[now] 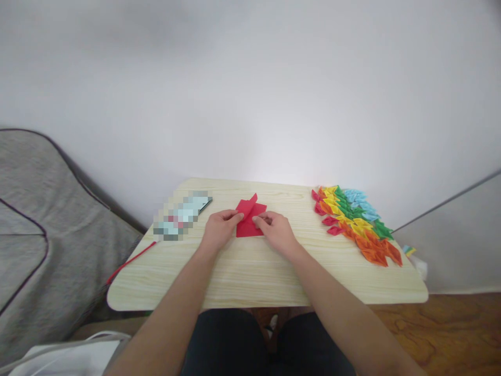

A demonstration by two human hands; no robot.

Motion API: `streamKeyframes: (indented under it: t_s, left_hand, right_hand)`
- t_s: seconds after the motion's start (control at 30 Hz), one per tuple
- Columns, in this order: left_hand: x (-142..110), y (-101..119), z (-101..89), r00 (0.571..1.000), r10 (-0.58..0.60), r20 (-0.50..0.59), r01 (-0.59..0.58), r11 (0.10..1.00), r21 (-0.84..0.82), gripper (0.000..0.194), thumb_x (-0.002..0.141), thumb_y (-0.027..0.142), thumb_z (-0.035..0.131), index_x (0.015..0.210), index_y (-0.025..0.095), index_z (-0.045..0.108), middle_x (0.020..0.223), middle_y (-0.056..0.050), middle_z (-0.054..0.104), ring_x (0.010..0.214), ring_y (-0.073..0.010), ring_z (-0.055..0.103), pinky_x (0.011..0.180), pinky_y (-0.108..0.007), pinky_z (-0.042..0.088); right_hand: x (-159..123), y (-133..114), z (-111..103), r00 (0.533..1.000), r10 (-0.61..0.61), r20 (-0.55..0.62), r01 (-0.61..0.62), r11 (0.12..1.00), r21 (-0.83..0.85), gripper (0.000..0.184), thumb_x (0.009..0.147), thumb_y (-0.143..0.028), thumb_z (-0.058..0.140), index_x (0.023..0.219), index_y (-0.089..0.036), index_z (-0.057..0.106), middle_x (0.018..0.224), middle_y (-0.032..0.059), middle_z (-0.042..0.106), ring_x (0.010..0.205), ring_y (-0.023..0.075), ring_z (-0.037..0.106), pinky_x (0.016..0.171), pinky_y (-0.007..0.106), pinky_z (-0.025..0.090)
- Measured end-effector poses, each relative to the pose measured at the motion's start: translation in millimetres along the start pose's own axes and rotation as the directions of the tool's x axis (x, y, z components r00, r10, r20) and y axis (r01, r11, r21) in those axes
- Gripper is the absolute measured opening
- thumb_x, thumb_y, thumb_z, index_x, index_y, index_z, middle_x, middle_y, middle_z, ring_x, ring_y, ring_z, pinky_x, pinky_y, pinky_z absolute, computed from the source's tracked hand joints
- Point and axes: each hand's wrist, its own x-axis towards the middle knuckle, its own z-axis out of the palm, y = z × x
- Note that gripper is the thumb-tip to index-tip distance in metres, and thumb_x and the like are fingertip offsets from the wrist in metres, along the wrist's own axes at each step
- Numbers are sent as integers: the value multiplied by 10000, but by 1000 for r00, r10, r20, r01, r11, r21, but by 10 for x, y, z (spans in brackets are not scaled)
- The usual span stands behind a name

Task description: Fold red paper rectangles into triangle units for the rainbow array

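Note:
A square of red paper (pixel 249 227) lies on the middle of the pale wood-grain table, with one flap raised and slanting up between my hands. My left hand (pixel 222 225) pinches the paper's left side between thumb and fingers. On the opposite side, my right hand (pixel 276 227) holds the paper's right part in a pinch, the thumb resting near the base of the raised flap. Both wrists lie low over the tabletop. Part of the paper's edges is hidden under my fingers.
To the left lies a phone (pixel 182 215), its screen blurred out, with a red cord (pixel 135 257) running off the table (pixel 258 290). Several folded paper pieces (pixel 354 222) in red, orange, yellow, green and blue sit in rows at right. A white wall (pixel 250 94) stands behind.

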Motion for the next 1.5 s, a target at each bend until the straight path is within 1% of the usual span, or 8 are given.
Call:
streamKeyframes:
  t_s: [0.2,0.37,0.53,0.8,0.97,1.03,1.13,1.5]
  left_hand:
    - [-39,71,-45,1000,-11,17,12,998,-59,299,769,440,713,883,189,831,885,-37,827,887,-254,750,781,-304,556]
    - [-82,96,-95,1000,4,-28,-7,996,-92,312,800,443,691,922,189,826,926,-36,830,916,-238,751,843,-301,561]
    - [-111,140,-165,994,53,-98,-60,996,-71,314,835,431,679,948,172,816,901,-41,826,887,-225,751,845,-297,565]
    - [-458,265,-144,954,276,-116,-270,960,67,268,894,412,673,997,207,809,966,-48,815,863,-221,727,810,-334,547]
    - [-863,257,-137,881,462,104,-473,867,157,142,905,317,695,967,279,817,976,-26,803,960,-235,686,948,-396,486]
    - [-1028,216,-126,780,571,256,-625,731,274,180,949,264,644,1048,276,794,1016,-37,793,989,-240,667,940,-414,475]
    - [-1250,163,-66,708,599,374,-706,622,339,191,972,236,618,1095,265,762,1070,-50,771,1024,-242,643,936,-422,468]
    - [-1509,232,139,728,493,477,-656,704,274,163,986,226,582,1083,264,707,1095,-17,753,1085,-229,601,1009,-429,426]
  right_hand:
    - [194,-10,-39,995,87,-57,-91,992,-82,166,911,-337,647,1007,-265,763,889,34,773,831,219,699,756,333,518]
    - [171,-2,-88,988,45,-145,-68,984,-163,331,835,-280,693,1160,-240,747,1234,142,684,1203,351,553,1001,495,434]
    - [165,49,-66,989,7,-150,-24,993,-113,325,821,-321,744,1131,-224,758,1272,159,662,1244,383,505,1065,559,381]
    - [21,126,-318,995,-60,-76,77,969,235,528,939,-323,611,1443,-217,493,965,34,760,793,180,706,777,333,577]
    - [-612,286,-540,993,-99,-64,113,956,270,447,842,-256,731,1283,-284,663,1046,38,716,822,189,683,756,349,572]
    - [-931,362,-580,989,-116,-95,135,965,223,393,794,-202,770,1173,-303,738,1117,56,677,981,233,656,907,420,542]
    - [-1323,428,-596,954,-240,-181,248,968,25,396,801,-165,766,1167,-314,749,1165,81,635,1127,281,593,1000,480,497]
    - [-1486,391,-736,954,-296,56,295,955,26,170,927,-181,699,1052,-288,742,1018,26,765,1017,241,664,953,433,486]
